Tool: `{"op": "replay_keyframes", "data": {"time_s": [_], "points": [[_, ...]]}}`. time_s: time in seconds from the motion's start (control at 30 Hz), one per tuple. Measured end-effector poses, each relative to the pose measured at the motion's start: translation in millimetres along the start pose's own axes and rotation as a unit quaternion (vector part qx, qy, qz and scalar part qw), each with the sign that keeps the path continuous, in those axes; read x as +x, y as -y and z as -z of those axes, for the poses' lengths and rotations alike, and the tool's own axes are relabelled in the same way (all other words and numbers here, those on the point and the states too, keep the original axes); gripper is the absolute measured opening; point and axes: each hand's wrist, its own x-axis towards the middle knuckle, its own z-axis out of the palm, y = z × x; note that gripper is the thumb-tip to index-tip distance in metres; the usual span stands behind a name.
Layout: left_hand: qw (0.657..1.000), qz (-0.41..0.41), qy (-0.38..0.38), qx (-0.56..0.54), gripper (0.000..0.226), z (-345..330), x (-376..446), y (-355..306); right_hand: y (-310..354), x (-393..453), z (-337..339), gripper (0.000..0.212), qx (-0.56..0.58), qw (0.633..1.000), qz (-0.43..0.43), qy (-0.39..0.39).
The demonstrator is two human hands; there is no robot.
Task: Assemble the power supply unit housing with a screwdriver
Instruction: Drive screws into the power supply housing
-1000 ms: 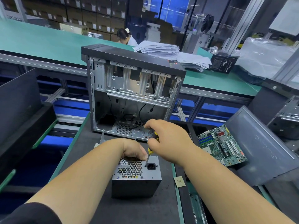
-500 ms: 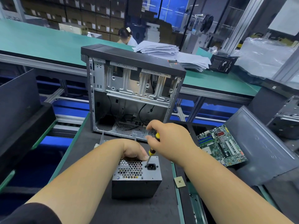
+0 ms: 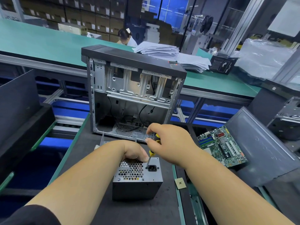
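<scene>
Boxy grey sheet-metal power supply unit (image 3: 137, 182) on a dark matte work mat (image 3: 90, 148), honeycomb-perforated vent face upward. Left hand (image 3: 135, 152) curled over its far top edge, gripping. Right hand (image 3: 168, 142) pinching a yellow-and-black screwdriver (image 3: 152, 151), thin steel shaft tilted, tip at the face just beside the black socket (exact contact unclear). Behind: open steel computer case (image 3: 133, 95). Rightward: green motherboard (image 3: 222, 146).

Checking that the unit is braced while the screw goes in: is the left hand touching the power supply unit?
Touching. The head view shows the left hand gripping the top rear edge of the power supply unit, thumb on the vented face.
</scene>
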Motion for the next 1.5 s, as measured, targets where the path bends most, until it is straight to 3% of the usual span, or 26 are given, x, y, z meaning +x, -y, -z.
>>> {"op": "replay_keyframes", "data": {"time_s": [0.1, 0.27, 0.43, 0.6, 0.87, 1.13, 1.27, 1.4, 1.5], "points": [[1.0, 0.012, -0.005, -0.021, 0.017, -1, -2, -1, 0, -1, 1, 0.033, 0.03, 1.0, -0.001, 0.004], [1.0, 0.019, 0.006, -0.008, 0.013, 1, -2, -1, -1, 0, 0, 0.025, -0.016, 1.0, -0.004, -0.01], [1.0, 0.015, -0.008, -0.014, 0.014, 1, -1, 0, 0, -1, 4, 0.028, 0.022, 1.0, 0.001, 0.021], [1.0, 0.025, -0.002, -0.018, 0.013, 2, -3, -1, 1, 0, 2, 0.023, -0.006, 1.0, -0.005, -0.003], [1.0, 0.02, 0.002, -0.024, 0.01, 0, -4, -2, 2, -2, 5, 0.036, 0.025, 1.0, 0.001, 0.011], [1.0, 0.021, 0.006, -0.015, 0.018, 0, -6, -5, 1, 1, 1, 0.017, -0.02, 1.0, -0.013, 0.001], [1.0, 0.016, 0.013, -0.016, 0.021, 0, -10, -7, 4, 0, 0, 0.029, -0.072, 0.997, -0.018, 0.004], [1.0, 0.005, 0.005, 0.001, 0.016, 0, -8, -5, 4, -3, 4, 0.013, -0.003, 0.999, -0.002, 0.033], [1.0, 0.019, -0.001, 0.019, 0.018, 1, -7, -6, 3, -2, 12, 0.022, 0.042, 0.996, 0.021, 0.076]]}}
